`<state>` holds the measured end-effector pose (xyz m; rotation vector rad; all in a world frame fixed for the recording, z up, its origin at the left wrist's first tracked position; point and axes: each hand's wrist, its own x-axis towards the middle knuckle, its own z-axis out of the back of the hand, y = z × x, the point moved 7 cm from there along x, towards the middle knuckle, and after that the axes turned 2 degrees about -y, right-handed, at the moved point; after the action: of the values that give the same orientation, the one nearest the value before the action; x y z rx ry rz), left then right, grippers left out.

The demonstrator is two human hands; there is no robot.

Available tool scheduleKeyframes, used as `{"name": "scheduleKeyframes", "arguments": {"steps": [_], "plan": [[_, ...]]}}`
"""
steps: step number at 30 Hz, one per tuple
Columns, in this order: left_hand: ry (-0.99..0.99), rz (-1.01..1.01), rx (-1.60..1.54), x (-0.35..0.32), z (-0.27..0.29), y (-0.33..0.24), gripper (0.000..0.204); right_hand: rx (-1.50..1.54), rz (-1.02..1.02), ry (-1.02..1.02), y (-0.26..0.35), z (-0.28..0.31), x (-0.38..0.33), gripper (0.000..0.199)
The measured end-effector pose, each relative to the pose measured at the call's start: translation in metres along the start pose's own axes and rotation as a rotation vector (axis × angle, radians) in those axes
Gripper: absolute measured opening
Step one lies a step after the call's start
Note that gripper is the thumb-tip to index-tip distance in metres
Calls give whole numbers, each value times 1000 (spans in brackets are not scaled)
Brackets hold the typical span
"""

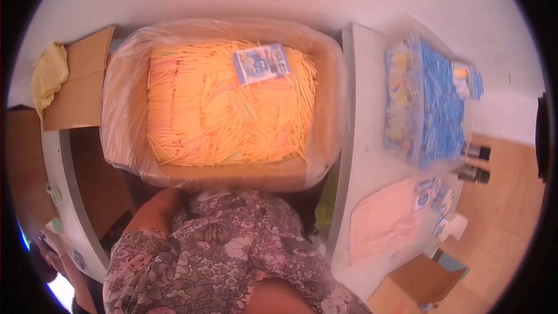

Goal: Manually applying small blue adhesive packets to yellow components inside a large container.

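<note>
Neither of my hands shows. My left forearm point(160, 209) runs from a flowered sleeve to the near edge of a big carton, where it is lost to sight. In front of me stands that carton point(325, 110), lined with a clear plastic bag point(125, 116). It is filled with many thin yellow and pinkish sticks point(203, 110), packed densely and lying in different directions. On top of them, toward the back right, lies a flat blue and white printed packet point(261, 64).
On the right-hand white table point(372, 139) are a clear bin point(407, 134) of blue packets, a pink cloth point(386, 215) and loose packets point(433, 195). An open carton point(421, 282) stands below. Left are a cardboard flap point(81, 81), a yellow cloth point(51, 75) and another person's hand point(53, 253).
</note>
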<state>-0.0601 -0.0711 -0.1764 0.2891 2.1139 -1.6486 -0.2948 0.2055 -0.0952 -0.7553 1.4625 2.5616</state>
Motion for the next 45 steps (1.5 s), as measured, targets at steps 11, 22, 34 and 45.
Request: {"name": "scheduleKeyframes", "arguments": {"steps": [11,22,34,45], "plan": [[6,102,-55,-23,-32,-26,36,313,-170,-46,-90,18,-85,55],[-185,85,-312,-101,-20,-21,35,220,208,28,-84,1,-94,46],[-189,208,259,-197,24,-49,34,-434,489,-50,-29,21,-104,47],[-472,-3,-52,-174,59,-77,43,-335,396,-122,-89,36,-96,47]]}}
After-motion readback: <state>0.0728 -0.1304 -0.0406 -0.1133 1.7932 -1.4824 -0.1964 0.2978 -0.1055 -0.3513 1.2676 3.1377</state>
